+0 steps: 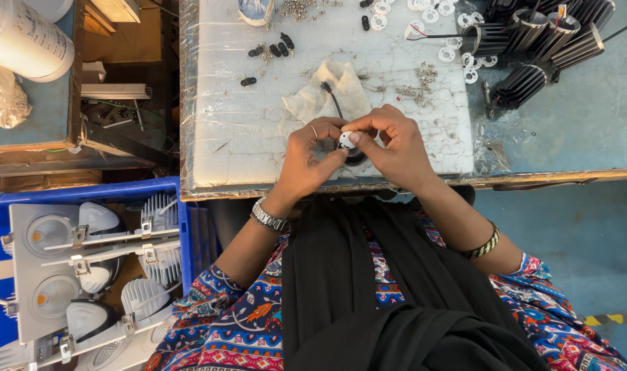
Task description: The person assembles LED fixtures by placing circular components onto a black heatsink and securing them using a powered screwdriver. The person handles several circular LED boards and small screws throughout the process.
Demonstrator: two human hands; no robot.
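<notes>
Both hands are pinched shut on the same little part, right at the near edge of the white work pad (238, 130): the left hand (306, 161) cups a dark round piece (355, 157) from below while the right hand (394, 144) presses a small white disc (346, 139) onto it with thumb and fingertip. A black wire (332, 98) runs up from the grip over a crumpled cloth (320, 96) just behind it. Further back there's open pad, then black clips (272, 49) and loose screws (416, 81). Far right of the grip sit ribbed black heat sinks (533, 41); left and below, a blue crate (184, 227) of white lamp fixtures.
</notes>
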